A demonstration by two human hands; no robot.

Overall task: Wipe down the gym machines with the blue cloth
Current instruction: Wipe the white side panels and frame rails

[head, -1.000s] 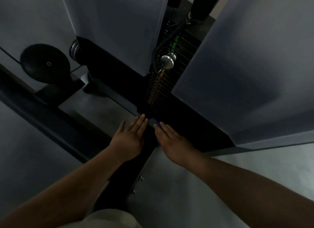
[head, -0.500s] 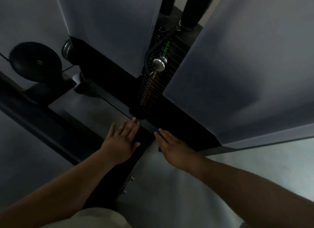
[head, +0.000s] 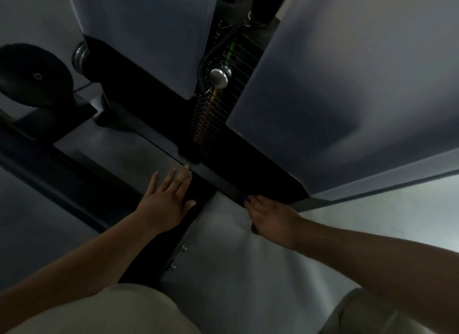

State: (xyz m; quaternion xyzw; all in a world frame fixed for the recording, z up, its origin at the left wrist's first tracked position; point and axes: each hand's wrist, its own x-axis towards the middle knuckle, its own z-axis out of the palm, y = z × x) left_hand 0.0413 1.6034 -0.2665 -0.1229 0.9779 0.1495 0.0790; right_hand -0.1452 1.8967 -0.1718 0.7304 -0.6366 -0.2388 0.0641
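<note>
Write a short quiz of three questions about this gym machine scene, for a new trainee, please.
1. True or false: the left hand holds the blue cloth.
2. The silver pin knob sits in: A) the weight stack; B) a dumbbell; C) a water bottle.
3. Which hand has the cloth at its fingertips?
Key: 1 false, it lies flat and bare; 2 A; 3 the right hand.

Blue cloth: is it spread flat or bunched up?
Cannot tell: the right hand covers the blue cloth; only a sliver shows at the fingertips.
</note>
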